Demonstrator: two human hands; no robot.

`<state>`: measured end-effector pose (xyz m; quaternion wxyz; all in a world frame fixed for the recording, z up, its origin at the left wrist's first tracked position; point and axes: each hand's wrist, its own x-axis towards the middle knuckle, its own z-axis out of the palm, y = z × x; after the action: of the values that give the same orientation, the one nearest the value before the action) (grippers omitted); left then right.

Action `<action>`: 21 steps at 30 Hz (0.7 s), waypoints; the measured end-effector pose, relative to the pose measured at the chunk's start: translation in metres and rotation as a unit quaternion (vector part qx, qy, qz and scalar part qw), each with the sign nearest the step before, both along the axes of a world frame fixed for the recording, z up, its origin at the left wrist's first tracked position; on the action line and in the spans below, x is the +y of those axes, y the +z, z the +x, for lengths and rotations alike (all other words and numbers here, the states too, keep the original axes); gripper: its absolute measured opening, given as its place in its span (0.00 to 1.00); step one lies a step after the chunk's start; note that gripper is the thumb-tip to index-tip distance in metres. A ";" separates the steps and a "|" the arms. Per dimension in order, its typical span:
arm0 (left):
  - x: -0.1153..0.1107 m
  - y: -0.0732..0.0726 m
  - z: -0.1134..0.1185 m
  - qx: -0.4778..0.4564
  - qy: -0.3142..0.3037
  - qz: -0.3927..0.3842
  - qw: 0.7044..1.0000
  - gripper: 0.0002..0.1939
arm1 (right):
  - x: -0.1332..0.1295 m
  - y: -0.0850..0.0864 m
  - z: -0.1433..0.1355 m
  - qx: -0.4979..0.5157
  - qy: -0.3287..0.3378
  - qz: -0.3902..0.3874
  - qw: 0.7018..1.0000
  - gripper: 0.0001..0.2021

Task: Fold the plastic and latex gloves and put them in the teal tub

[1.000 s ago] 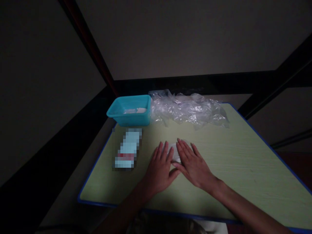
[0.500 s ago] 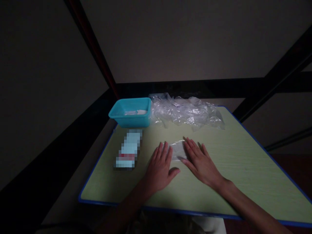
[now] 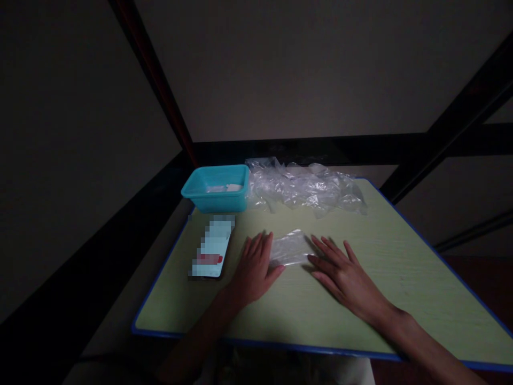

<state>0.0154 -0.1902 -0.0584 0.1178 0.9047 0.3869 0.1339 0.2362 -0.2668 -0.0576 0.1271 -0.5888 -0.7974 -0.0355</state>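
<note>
A small clear plastic bag (image 3: 292, 249) lies flat on the table between my hands, with faint creases catching the light. Over its left edge rests my left hand (image 3: 253, 270), palm down and fingers stretched out. My right hand (image 3: 340, 270) is spread with its fingers apart, and its fingertips are at the bag's right edge; whether they press on it I cannot tell. Neither hand grips anything.
A turquoise plastic basket (image 3: 218, 202) with whitish pieces inside stands at the table's back left. Beside it, crumpled clear plastic bags (image 3: 308, 187) spread along the back edge. A phone (image 3: 214, 248) with a lit screen lies left of my hands on the blue-edged table (image 3: 401, 299).
My hands have moved apart, the left one leftward and the right one rightward. More of the small plastic bag shows between them. The camera view has shifted slightly.
</note>
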 end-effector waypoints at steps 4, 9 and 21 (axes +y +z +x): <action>-0.011 0.005 -0.006 0.006 -0.005 0.011 1.000 0.32 | 0.017 0.008 0.010 -0.013 -0.008 -0.027 1.000 0.17; -0.038 0.009 -0.009 0.014 -0.013 0.005 1.000 0.35 | 0.040 0.010 0.021 -0.021 -0.017 -0.056 0.998 0.17; -0.015 0.026 -0.015 -0.035 -0.214 -0.026 0.976 0.18 | 0.025 0.025 0.005 0.023 0.256 0.096 0.962 0.13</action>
<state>0.0004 -0.2056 -0.0323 0.1807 0.9578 0.1834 0.1275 0.2408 -0.2414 -0.0327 0.2060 -0.3507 -0.9113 -0.0643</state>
